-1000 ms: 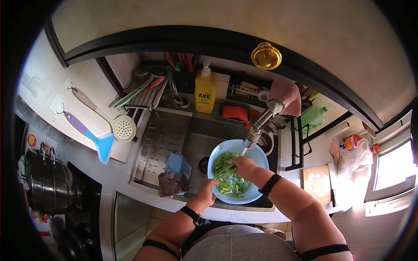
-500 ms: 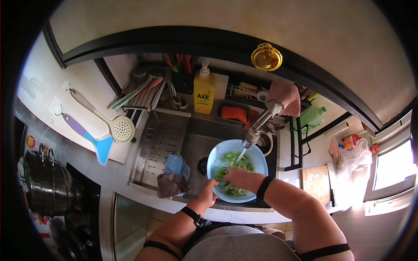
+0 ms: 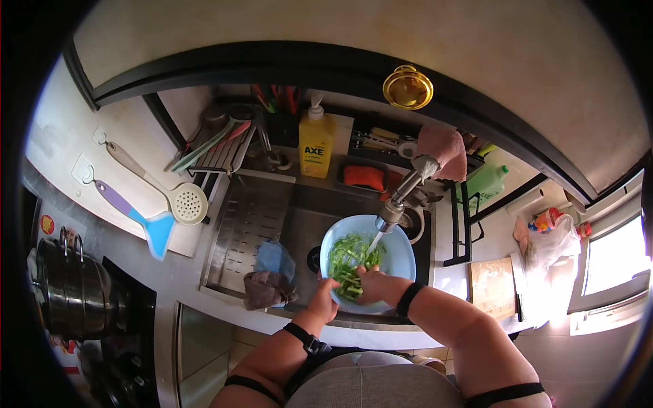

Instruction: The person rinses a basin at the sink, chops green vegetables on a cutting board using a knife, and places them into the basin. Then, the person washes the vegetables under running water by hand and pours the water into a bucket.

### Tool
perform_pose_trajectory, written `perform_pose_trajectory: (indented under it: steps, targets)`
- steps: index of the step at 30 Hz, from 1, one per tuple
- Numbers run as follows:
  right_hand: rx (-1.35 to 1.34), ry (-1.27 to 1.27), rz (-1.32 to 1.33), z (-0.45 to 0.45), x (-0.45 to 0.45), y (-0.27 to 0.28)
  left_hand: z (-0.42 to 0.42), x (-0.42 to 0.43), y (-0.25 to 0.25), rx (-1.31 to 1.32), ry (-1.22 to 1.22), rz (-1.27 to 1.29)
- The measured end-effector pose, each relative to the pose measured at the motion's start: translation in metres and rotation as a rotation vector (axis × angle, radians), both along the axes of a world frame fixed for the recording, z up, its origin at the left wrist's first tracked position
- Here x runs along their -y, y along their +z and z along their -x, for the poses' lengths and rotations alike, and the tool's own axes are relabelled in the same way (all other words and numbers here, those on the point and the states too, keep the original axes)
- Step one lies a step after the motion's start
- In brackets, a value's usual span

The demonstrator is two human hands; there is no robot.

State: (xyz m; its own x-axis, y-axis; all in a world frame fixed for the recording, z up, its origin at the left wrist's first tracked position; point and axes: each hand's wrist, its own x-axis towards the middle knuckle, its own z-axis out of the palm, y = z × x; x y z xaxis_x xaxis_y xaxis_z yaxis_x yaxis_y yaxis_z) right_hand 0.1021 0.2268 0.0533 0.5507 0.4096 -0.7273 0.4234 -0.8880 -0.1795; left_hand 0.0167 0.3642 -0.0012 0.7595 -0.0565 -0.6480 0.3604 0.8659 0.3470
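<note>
A light blue bowl (image 3: 404, 262) sits in the sink under the faucet (image 3: 390, 216), with water running into it. Chopped leafy greens (image 3: 348, 253) lie wet inside, mostly toward the bowl's left side. My left hand (image 3: 324, 300) grips the bowl's near-left rim, thumb over the edge. Inside the bowl, my right hand (image 3: 378, 285) is curled against the greens at the near side; its fingertips are partly hidden, and pale stems bunch beside them.
A dish rack tray (image 3: 241, 224) with blue and brown cloths (image 3: 270, 289) is left of the bowl. Behind stand a yellow soap bottle (image 3: 317, 143) and a red sponge (image 3: 364, 177). A cutting board (image 3: 493, 289) lies right; a steel pot (image 3: 73, 285) stands far left.
My right hand has drawn back toward the bowl's near side. The greens have shifted left and gathered near the fingers. The bowl appears slightly further left and up.
</note>
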Motion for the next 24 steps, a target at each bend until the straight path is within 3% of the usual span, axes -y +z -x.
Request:
perform_pose_trajectory:
  steps: [3,5,12,16,19,22,24]
  targets:
    - [-0.008,0.217,-0.168,0.002,-0.003,-0.009,0.005,0.001,-0.005,-0.009,-0.024,-0.036]
    - [-0.102,0.156,-0.292,-0.010,-0.006,-0.001,0.006,-0.001,-0.007,-0.029,-0.024,-0.034]
    - [0.362,-0.017,-0.325,-0.057,0.006,-0.006,0.007,-0.001,-0.015,0.018,-0.035,-0.032]
    - [0.272,-0.120,-0.233,-0.039,-0.024,0.029,0.006,0.006,-0.013,0.031,-0.069,-0.058]
    - [0.225,0.009,-0.105,-0.017,-0.036,0.019,0.004,0.006,-0.004,-0.043,-0.092,-0.049]
    - [0.146,0.342,-0.357,-0.002,-0.027,0.007,0.003,0.004,-0.001,-0.032,-0.032,-0.069]
    - [0.089,0.370,-0.397,0.002,-0.014,-0.008,0.004,0.001,0.004,-0.041,-0.041,-0.064]
